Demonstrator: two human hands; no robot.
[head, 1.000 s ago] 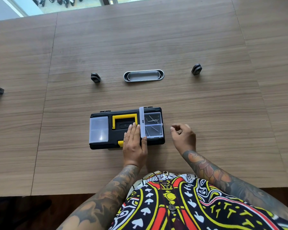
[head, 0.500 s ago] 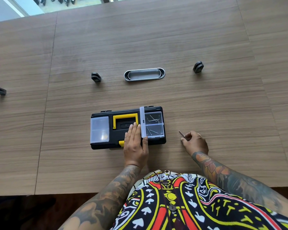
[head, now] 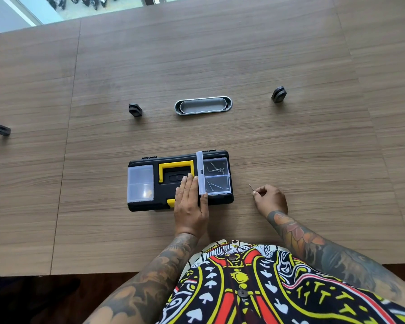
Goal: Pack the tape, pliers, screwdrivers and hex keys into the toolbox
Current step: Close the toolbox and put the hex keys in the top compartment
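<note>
left hand flat on toolbox; right hand, grip closed, pinches hex key; grommet, clips beyond.

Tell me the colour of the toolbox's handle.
Yellow; the handle shows best in the head view.

Black toolbox with yellow handle on wood-grain table.

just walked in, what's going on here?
A person is packing a toolbox on the table. The left hand rests flat on the toolbox, beside the raised clear lid of its right-hand compartment, where several hex keys already lie. The right hand pinches one more thin hex key just right of the toolbox, not yet in.
</note>
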